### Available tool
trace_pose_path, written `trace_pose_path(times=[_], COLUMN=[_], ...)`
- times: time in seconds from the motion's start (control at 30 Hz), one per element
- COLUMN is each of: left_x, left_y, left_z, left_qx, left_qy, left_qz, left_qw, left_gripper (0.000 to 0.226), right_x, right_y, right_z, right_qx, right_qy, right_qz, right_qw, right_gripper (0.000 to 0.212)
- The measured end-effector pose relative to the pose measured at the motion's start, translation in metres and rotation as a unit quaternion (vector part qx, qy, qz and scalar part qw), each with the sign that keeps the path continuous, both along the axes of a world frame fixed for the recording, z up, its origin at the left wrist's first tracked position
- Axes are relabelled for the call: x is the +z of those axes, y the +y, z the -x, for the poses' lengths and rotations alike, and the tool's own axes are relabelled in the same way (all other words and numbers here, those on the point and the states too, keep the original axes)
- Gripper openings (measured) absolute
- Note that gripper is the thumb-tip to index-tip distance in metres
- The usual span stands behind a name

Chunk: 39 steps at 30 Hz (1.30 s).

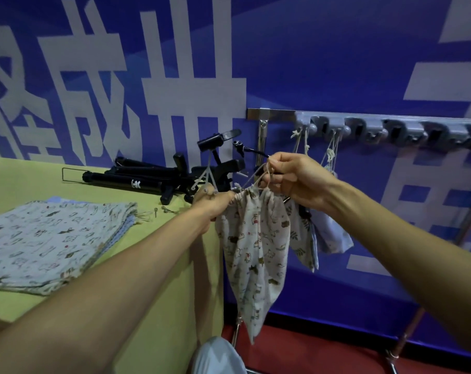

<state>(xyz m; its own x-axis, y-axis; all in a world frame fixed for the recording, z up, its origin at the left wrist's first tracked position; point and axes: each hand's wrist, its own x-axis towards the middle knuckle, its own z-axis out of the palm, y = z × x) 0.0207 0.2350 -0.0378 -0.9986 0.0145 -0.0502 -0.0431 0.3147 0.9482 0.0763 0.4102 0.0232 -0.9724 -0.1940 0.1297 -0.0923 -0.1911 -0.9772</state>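
A white drawstring bag (252, 255) with small animal prints hangs in the air between my hands, its mouth gathered shut. My left hand (211, 205) grips the gathered top edge on the left side. My right hand (293, 179) pinches the bag's pale drawstring loops, pulled up and to the right of the mouth. Behind the bag, two more cloth bags (329, 233) hang by their strings from the grey hooks of a metal rack (364, 129) on the blue wall.
A pile of flat printed bags (48, 244) lies on the yellow-green table (153, 265) at the left. A folded black tripod (158, 178) lies at the table's back edge, with small metal pins (164, 210) near it. Red floor and rack legs show below.
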Motion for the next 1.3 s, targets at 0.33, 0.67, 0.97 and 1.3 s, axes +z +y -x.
trace_pose_path(times=[0.33, 0.67, 0.97, 1.3], left_x=[-0.001, 0.002, 0.042, 0.137], left_y=[-0.006, 0.007, -0.036, -0.017], left_z=[-0.004, -0.024, -0.046, -0.106], left_qx=[-0.026, -0.123, -0.213, -0.170], left_qy=[0.033, 0.033, -0.037, 0.322], left_qz=[0.052, 0.026, 0.100, 0.167], left_qw=[0.998, 0.991, 0.971, 0.916], left_gripper=[0.045, 0.018, 0.016, 0.031], right_x=[0.029, 0.042, 0.047, 0.054], right_y=[-0.001, -0.005, 0.008, -0.003], right_z=[-0.010, -0.012, -0.017, -0.043], right_qx=[-0.032, -0.006, -0.032, -0.031], right_qy=[0.082, 0.056, -0.021, -0.050], right_qz=[-0.698, -0.483, -0.219, -0.227], right_qw=[0.710, 0.874, 0.975, 0.972], right_gripper=[0.023, 0.043, 0.011, 0.030])
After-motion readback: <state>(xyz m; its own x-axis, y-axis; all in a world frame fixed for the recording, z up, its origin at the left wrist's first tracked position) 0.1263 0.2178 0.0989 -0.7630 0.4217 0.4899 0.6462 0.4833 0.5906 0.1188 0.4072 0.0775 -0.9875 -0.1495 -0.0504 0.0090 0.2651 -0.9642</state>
